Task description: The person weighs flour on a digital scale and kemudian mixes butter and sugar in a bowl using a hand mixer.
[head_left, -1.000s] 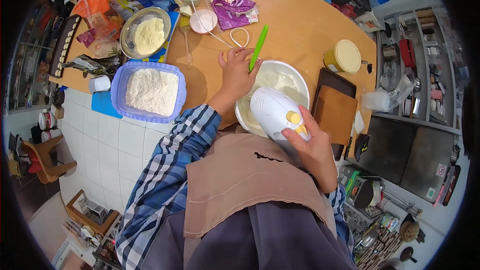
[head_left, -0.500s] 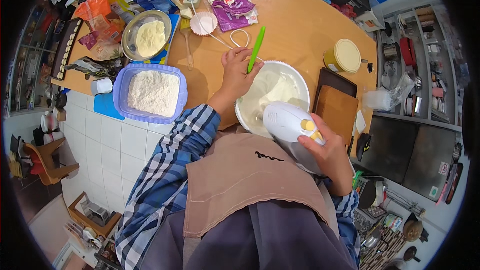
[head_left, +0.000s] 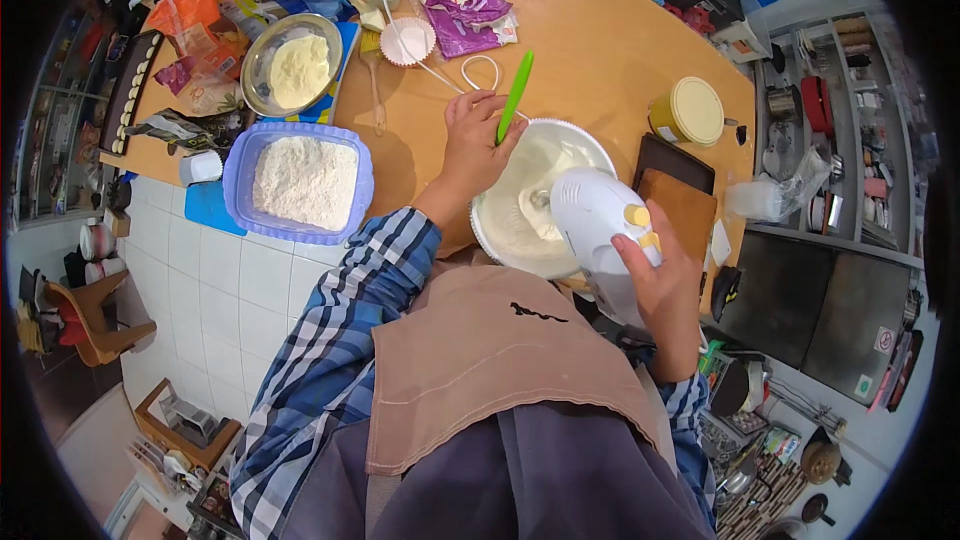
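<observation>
My right hand [head_left: 668,290] is closed round a white hand mixer [head_left: 595,225] with yellow buttons, held over the right part of a white bowl [head_left: 505,215] of pale, creamy batter, its beaters partly visible in the batter. My left hand [head_left: 478,145] is closed on a bright green spatula [head_left: 520,75] standing up at the bowl's upper left rim; whether it also grips the rim I cannot tell. A white cord [head_left: 479,57] runs across the table beyond it.
Blue container of flour [head_left: 240,180], metal bowl of cream powder [head_left: 262,60], brush [head_left: 376,90], paper cups [head_left: 408,40], purple packet [head_left: 470,20] and tray of small pieces [head_left: 140,80] lie left and ahead. At right are a yellow tub [head_left: 688,112], brown trays [head_left: 670,155] and shelving [head_left: 840,130].
The mixer and my right hand have moved to the right across the bowl, uncovering more batter. My left hand and the spatula have stayed almost in place.
</observation>
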Action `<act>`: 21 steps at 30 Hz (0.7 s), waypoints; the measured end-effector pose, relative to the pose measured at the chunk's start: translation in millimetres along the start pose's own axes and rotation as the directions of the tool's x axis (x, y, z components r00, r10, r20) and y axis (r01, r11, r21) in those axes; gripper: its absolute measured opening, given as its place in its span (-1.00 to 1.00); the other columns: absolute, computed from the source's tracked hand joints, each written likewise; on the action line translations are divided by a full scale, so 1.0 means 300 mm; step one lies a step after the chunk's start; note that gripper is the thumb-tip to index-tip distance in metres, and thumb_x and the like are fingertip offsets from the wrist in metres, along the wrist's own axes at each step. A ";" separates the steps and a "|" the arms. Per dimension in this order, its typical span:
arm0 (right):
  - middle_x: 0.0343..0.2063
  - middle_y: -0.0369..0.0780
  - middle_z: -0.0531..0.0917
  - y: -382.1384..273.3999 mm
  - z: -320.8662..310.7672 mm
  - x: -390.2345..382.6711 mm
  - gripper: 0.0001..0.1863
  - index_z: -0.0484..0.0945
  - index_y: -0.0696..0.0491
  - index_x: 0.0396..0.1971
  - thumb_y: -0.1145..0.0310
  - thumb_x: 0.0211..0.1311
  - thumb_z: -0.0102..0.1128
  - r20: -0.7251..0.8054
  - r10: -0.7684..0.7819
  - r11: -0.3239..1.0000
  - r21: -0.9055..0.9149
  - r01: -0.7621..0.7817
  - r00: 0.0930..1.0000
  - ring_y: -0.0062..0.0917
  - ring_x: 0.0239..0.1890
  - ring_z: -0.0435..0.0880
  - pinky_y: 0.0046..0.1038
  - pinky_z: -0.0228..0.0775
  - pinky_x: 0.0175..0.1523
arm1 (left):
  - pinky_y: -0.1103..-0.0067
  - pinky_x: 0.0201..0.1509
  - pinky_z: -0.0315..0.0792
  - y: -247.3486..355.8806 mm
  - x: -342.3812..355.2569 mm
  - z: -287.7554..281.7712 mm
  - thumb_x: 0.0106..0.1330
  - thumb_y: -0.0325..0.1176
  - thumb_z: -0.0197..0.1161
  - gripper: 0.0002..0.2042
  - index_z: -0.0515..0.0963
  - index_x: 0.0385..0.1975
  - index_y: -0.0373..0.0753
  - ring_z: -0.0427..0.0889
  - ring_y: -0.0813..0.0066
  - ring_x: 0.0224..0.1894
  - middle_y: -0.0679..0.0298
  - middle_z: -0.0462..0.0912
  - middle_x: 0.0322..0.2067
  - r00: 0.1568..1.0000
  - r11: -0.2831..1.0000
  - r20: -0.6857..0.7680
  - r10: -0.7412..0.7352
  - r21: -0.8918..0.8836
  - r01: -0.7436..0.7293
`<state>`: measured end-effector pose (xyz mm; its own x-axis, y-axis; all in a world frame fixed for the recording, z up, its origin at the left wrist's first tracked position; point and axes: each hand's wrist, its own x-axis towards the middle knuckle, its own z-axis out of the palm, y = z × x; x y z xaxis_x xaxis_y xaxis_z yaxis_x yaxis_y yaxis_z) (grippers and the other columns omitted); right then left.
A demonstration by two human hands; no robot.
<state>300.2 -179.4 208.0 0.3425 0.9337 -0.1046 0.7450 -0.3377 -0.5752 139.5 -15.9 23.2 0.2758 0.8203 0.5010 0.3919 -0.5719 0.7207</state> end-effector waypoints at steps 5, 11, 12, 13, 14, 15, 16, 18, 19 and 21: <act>-0.22 0.06 0.64 0.012 0.040 0.042 -0.43 0.43 0.12 0.11 0.16 0.13 0.30 0.008 0.062 0.998 0.014 -0.062 0.998 -0.14 -0.19 0.67 -0.32 0.47 -0.14 | 0.29 0.15 0.16 -0.006 0.000 0.010 0.18 -0.30 0.30 -0.87 0.63 -0.42 -0.23 0.41 0.21 0.02 0.25 0.59 -0.17 1.000 0.999 -0.008 -0.005 -0.037 0.005; -0.22 0.06 0.64 0.011 0.028 0.078 -0.41 0.42 0.11 0.12 0.12 0.15 0.28 0.056 0.120 0.992 0.042 -0.122 0.991 -0.17 -0.19 0.67 -0.32 0.46 -0.12 | 0.31 0.13 0.18 -0.009 0.001 0.008 0.19 -0.30 0.28 -0.86 0.63 -0.42 -0.24 0.43 0.23 -0.02 0.25 0.60 -0.21 1.000 0.999 -0.009 0.006 -0.047 -0.006; -0.23 0.06 0.65 0.014 0.021 0.081 -0.41 0.41 0.12 0.12 0.12 0.15 0.27 0.073 0.146 0.988 0.030 -0.148 0.987 -0.18 -0.19 0.67 -0.33 0.46 -0.12 | 0.31 0.13 0.17 -0.006 0.001 0.006 0.20 -0.30 0.28 -0.86 0.63 -0.42 -0.24 0.44 0.23 -0.02 0.25 0.60 -0.20 1.000 0.999 -0.010 0.005 -0.039 -0.006; -0.23 0.06 0.65 0.019 0.016 0.080 -0.41 0.41 0.12 0.12 0.12 0.15 0.27 0.074 0.145 0.989 0.032 -0.147 0.987 -0.18 -0.19 0.67 -0.33 0.46 -0.12 | 0.31 0.12 0.17 -0.003 0.002 0.004 0.20 -0.30 0.27 -0.85 0.63 -0.41 -0.25 0.44 0.23 -0.03 0.25 0.60 -0.20 1.000 0.999 -0.011 0.005 -0.032 -0.005; -0.23 0.07 0.64 0.025 0.011 0.077 -0.41 0.41 0.15 0.12 0.13 0.16 0.26 0.058 0.122 0.991 0.040 -0.124 0.991 -0.19 -0.19 0.68 -0.34 0.46 -0.12 | 0.31 0.12 0.17 -0.002 0.002 0.003 0.20 -0.30 0.27 -0.85 0.63 -0.41 -0.25 0.44 0.23 -0.03 0.25 0.60 -0.20 1.000 1.000 -0.011 0.003 -0.030 -0.003; -0.24 0.08 0.64 0.033 0.005 0.072 -0.41 0.40 0.17 0.11 0.15 0.17 0.26 0.042 0.099 0.994 0.048 -0.101 0.994 -0.19 -0.19 0.68 -0.35 0.46 -0.12 | 0.31 0.13 0.17 -0.002 0.003 0.003 0.20 -0.30 0.27 -0.85 0.63 -0.41 -0.25 0.43 0.23 -0.03 0.24 0.60 -0.21 1.000 1.000 -0.010 0.007 -0.025 -0.007; -0.24 0.08 0.64 0.046 0.003 0.066 -0.41 0.40 0.17 0.11 0.15 0.17 0.26 0.043 0.099 0.994 0.047 -0.101 0.994 -0.19 -0.19 0.68 -0.35 0.46 -0.12 | 0.31 0.13 0.17 -0.003 0.003 0.003 0.21 -0.30 0.27 -0.85 0.63 -0.41 -0.24 0.43 0.23 -0.03 0.24 0.60 -0.21 1.000 1.000 -0.009 0.010 -0.019 -0.011; -0.25 0.10 0.64 0.073 -0.001 0.042 -0.43 0.40 0.24 0.10 0.19 0.18 0.26 0.024 0.113 0.987 0.111 -0.115 0.993 -0.23 -0.19 0.68 -0.37 0.46 -0.12 | 0.31 0.13 0.17 -0.004 0.001 0.009 0.21 -0.30 0.27 -0.85 0.63 -0.41 -0.25 0.43 0.23 -0.02 0.24 0.60 -0.21 1.000 1.000 -0.013 0.016 -0.013 -0.017; -0.25 0.10 0.64 0.066 -0.010 0.031 -0.43 0.40 0.24 0.10 0.19 0.18 0.26 0.021 0.115 0.987 0.109 -0.117 0.993 -0.23 -0.19 0.68 -0.37 0.46 -0.12 | 0.31 0.13 0.17 -0.004 0.001 0.012 0.21 -0.30 0.27 -0.85 0.63 -0.41 -0.25 0.43 0.23 -0.02 0.24 0.60 -0.21 1.000 1.000 -0.017 0.022 -0.004 -0.022; -0.25 0.11 0.64 0.049 -0.026 0.012 -0.42 0.39 0.27 0.09 0.21 0.18 0.27 0.057 0.119 0.985 0.121 -0.126 0.991 -0.27 -0.21 0.68 -0.39 0.46 -0.13 | 0.32 0.15 0.17 -0.001 -0.001 0.003 0.22 -0.33 0.26 -0.86 0.62 -0.43 -0.27 0.43 0.23 0.00 0.25 0.61 -0.15 1.000 1.000 0.003 0.009 0.001 -0.009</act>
<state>316.9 -181.9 205.4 0.3957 0.8919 -0.2188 0.6215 -0.4354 -0.6513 140.0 -15.8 22.3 0.2815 0.8153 0.5060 0.3901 -0.5790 0.7159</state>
